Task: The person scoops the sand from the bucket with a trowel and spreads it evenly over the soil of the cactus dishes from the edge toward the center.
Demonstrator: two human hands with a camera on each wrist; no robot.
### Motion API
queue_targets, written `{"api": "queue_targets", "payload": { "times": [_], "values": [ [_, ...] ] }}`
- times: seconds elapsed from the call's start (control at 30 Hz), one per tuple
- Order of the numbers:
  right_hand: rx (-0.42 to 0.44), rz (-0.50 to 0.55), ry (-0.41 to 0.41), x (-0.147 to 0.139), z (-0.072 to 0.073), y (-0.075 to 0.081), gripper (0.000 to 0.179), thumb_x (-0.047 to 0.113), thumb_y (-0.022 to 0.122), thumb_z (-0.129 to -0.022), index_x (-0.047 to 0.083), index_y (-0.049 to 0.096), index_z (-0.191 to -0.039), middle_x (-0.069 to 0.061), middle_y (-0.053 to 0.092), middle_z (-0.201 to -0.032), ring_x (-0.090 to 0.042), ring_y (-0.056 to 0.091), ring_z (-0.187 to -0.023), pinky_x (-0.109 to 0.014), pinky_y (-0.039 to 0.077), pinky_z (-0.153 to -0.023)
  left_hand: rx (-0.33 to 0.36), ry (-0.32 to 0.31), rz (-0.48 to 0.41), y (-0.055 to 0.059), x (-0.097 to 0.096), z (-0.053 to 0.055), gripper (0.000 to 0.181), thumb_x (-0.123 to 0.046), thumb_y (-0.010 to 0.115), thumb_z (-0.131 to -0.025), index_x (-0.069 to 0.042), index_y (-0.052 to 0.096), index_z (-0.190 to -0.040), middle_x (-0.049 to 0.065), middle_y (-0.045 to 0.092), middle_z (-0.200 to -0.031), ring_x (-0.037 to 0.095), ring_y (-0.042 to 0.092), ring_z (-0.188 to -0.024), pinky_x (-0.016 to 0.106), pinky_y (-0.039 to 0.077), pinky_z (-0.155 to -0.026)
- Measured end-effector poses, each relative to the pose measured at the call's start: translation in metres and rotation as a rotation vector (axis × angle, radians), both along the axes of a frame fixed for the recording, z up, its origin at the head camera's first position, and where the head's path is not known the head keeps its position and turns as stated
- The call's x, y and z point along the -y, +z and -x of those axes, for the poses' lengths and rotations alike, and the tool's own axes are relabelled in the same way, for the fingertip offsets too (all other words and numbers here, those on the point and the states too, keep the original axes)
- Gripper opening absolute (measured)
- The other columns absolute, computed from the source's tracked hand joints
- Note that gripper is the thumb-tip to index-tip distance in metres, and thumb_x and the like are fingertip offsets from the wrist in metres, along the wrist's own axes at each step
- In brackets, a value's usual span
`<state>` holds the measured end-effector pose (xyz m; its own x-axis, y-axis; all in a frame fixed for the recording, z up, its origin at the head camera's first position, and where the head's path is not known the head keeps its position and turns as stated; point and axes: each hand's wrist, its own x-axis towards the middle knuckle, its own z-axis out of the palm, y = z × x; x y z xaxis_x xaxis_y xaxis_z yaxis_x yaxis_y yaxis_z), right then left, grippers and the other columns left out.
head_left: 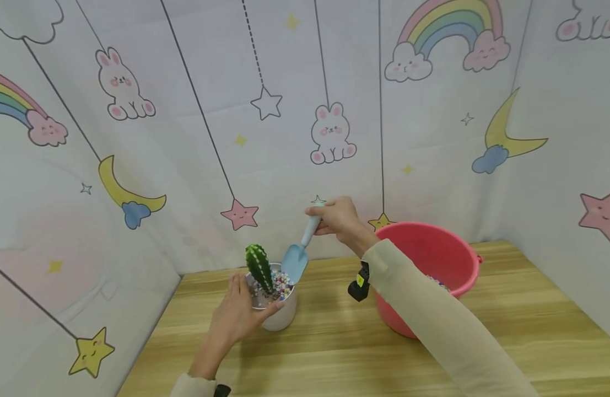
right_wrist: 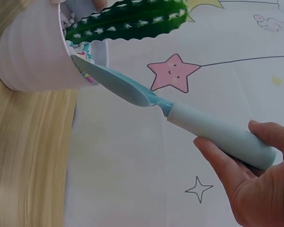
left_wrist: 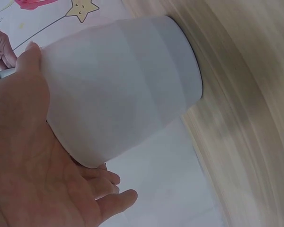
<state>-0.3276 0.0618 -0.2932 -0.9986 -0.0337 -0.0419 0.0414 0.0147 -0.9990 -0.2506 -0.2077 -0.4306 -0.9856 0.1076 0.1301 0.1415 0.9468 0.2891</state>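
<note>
A green cactus [head_left: 259, 268] stands in a white flower pot [head_left: 283, 317] on the table. Small multicoloured beads or pebbles [head_left: 282, 286] surround its base. My left hand [head_left: 237, 313] holds the pot near its rim, with the thumb on the near side and the fingers at the left. By its handle my right hand [head_left: 343, 219] grips a light blue trowel [right_wrist: 118, 83]. The trowel's blade tilts downward, its tip at the pot's rim by the beads. In the left wrist view the pot's side [left_wrist: 118, 85] hides part of my fingers.
To the right stands a pink bucket [head_left: 395, 317] with some multicoloured bits inside, partly hidden by my right sleeve [head_left: 433, 320]. Behind the wooden table [head_left: 329, 353] hangs a white cloth [head_left: 285, 165] printed with rabbits, stars and rainbows.
</note>
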Motion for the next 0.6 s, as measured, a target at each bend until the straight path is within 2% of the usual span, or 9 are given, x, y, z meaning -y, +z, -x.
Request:
{"api": "queue_targets", "payload": {
  "times": [0.43,0.6],
  "values": [
    [-0.044,0.001,0.002,0.003,-0.01,0.006,0.035,0.013,0.083,-0.091,-0.006,0.074,-0.119,-0.019,0.078,-0.102,-0.027,0.081,-0.083,-0.046,0.066,-0.083,-0.007,-0.008,0.007,0.003,-0.001,-0.002,0.134,-0.085,0.059,-0.086,0.02,0.017,-0.158,0.04,0.012,-0.168,0.051,0.017,-0.16,0.063,0.034,-0.125],
    [-0.074,-0.01,-0.006,0.002,-0.011,0.008,0.036,0.015,0.083,-0.091,-0.006,0.075,-0.118,-0.02,0.078,-0.104,-0.023,0.08,-0.078,-0.043,0.067,-0.079,-0.023,-0.01,0.006,-0.001,0.0,-0.001,0.133,-0.085,0.059,-0.086,0.019,0.017,-0.159,0.039,0.011,-0.169,0.051,0.016,-0.16,0.062,0.034,-0.126]
  ]
}}
